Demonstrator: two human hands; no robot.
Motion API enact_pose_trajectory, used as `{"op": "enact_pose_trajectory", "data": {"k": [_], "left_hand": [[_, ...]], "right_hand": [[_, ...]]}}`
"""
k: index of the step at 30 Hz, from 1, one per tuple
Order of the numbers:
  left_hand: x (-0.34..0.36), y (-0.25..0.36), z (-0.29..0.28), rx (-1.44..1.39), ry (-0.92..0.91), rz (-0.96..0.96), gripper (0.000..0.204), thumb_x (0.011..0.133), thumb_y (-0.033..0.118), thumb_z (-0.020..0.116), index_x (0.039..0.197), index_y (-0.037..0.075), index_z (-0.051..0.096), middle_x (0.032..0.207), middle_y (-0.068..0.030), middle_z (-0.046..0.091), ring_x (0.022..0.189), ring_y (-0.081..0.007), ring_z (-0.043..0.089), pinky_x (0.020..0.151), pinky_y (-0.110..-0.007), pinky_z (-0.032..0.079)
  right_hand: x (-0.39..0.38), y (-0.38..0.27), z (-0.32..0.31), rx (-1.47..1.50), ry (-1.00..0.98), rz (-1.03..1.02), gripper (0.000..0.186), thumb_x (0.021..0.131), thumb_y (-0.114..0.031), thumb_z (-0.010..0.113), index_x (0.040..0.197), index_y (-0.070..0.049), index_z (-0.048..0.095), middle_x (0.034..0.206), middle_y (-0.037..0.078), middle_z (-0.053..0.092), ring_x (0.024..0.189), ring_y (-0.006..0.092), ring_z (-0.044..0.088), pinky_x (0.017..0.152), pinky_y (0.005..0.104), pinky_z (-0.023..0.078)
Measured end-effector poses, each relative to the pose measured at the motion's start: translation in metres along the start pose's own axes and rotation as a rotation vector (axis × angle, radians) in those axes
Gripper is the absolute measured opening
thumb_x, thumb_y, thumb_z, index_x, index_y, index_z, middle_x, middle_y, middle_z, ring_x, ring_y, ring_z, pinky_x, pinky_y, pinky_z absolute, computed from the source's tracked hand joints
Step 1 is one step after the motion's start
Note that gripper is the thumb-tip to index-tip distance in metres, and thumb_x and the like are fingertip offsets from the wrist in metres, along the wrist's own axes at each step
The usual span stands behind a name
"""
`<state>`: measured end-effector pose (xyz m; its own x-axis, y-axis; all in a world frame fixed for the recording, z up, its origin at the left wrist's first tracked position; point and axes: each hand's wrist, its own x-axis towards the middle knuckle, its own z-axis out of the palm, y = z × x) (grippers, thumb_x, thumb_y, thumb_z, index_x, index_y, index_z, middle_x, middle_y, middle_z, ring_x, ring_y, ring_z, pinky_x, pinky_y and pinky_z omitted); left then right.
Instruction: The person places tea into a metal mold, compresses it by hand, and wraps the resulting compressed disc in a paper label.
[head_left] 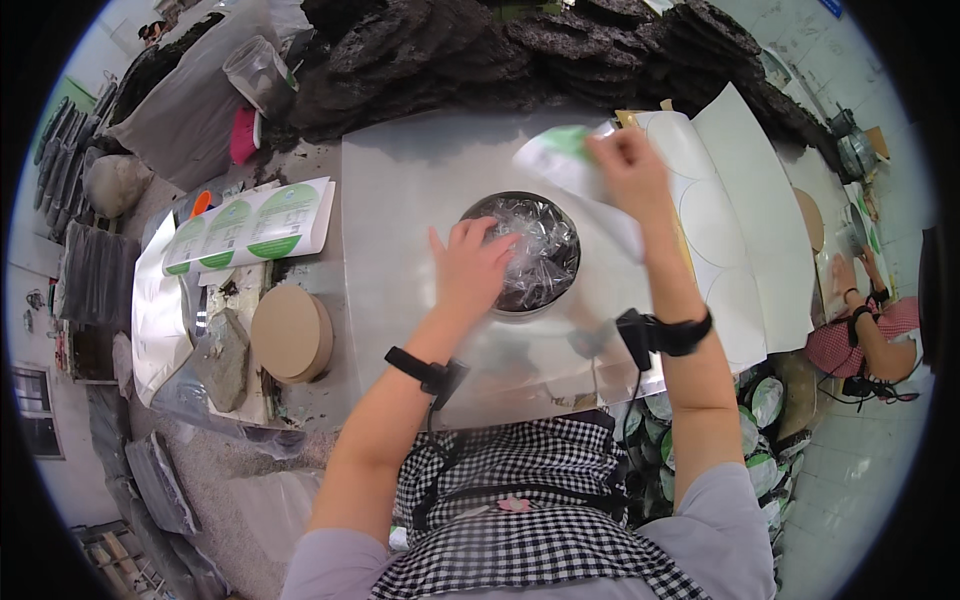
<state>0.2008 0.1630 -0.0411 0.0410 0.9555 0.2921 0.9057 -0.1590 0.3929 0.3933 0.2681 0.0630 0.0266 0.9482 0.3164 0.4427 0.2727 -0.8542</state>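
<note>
In the middle of a shiny metal tabletop (400,180) sits a round container (572,280), its inside covered with crumpled clear plastic film (538,245) over something dark. My left hand (472,265) rests on the left part of that film, fingers spread and stretched out. Up and to the right, my right hand (632,172) pinches a white and green label sheet (570,165) by its upper part. The sheet hangs down to the left of my right wrist and is smeared by motion. A black strap circles each of my forearms.
Dark, rough layered slabs (420,70) line the far edge. White sheets with round outlines (700,215) lie on the right. On the left are green-and-white printed labels (250,225), a round tan lid (290,332) and a stone (222,360). Another person's arm (885,340) shows far right.
</note>
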Motion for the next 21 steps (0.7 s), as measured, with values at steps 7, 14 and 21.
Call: {"op": "enact_pose_trajectory", "data": {"k": [7,14,21], "left_hand": [[-0.007,-0.014,0.019,-0.088,-0.006,-0.071,0.050,0.086,0.040,0.059,0.129,0.015,0.057,0.130,-0.0057,0.056,0.127,-0.0271,0.040,0.114,-0.063,0.003],[-0.002,-0.012,0.015,0.012,-0.092,-0.090,0.052,0.088,0.043,0.057,0.131,0.016,0.055,0.133,-0.0060,0.056,0.128,-0.0283,0.041,0.114,-0.063,0.008],[0.000,-0.039,-0.018,-0.522,-0.187,-0.009,0.069,0.084,0.030,0.067,0.144,0.008,0.040,0.147,-0.0165,0.041,0.141,-0.0340,0.032,0.117,-0.049,0.018]], "right_hand": [[-0.057,0.031,0.085,-0.461,-0.334,-0.138,0.046,0.086,-0.031,0.071,0.114,0.000,0.053,0.121,0.019,0.060,0.102,0.0335,0.058,0.087,0.0404,0.047],[-0.058,0.030,0.070,-0.521,-0.370,-0.453,0.061,0.097,-0.032,0.053,0.141,0.006,0.036,0.154,0.025,0.025,0.142,0.0386,0.026,0.116,0.0476,0.023],[-0.072,0.055,0.086,-0.432,-0.692,-0.312,0.057,0.103,-0.035,0.029,0.145,0.003,0.031,0.152,0.025,0.029,0.145,0.0359,0.021,0.118,0.0498,0.015]]}}
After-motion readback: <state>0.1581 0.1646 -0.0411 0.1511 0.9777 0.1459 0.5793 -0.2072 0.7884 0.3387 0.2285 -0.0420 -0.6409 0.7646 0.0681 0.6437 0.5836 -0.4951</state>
